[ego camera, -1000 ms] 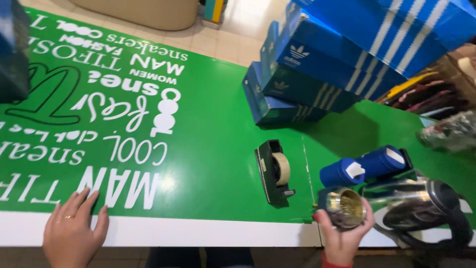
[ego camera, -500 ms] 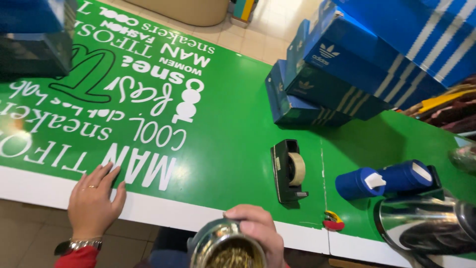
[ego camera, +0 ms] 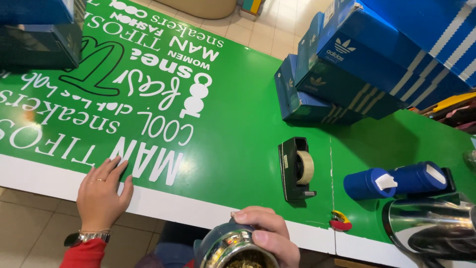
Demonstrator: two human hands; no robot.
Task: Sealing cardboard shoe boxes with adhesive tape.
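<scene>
The right hand [ego camera: 265, 235] is clamped around a round, shiny metal cup [ego camera: 233, 248], fingers wrapped over its far side, and the cup sits low at the bottom edge of the view, off the counter and close to the body; it holds something brownish and flaky, filled nearly to the rim as far as can be seen. Just beyond that hand, on the green counter [ego camera: 238, 144], stands a black tape dispenser [ego camera: 296, 168] with a pale roll in it. To the right of the hand lies a small red and yellow object [ego camera: 340, 221] at the counter's white edge, then two blue cylinders [ego camera: 395, 181] lying end to end, and a polished steel kettle [ego camera: 431, 231] nearest the corner. Farther out, blue shoe boxes [ego camera: 357, 64] are stacked. The left hand [ego camera: 101, 191] lies flat and spread, palm down on the counter's edge well to the left, gripping nothing, with a ring and a wristwatch [ego camera: 79, 238] showing. The cup is lifted and in hand; the kettle stands untouched.
</scene>
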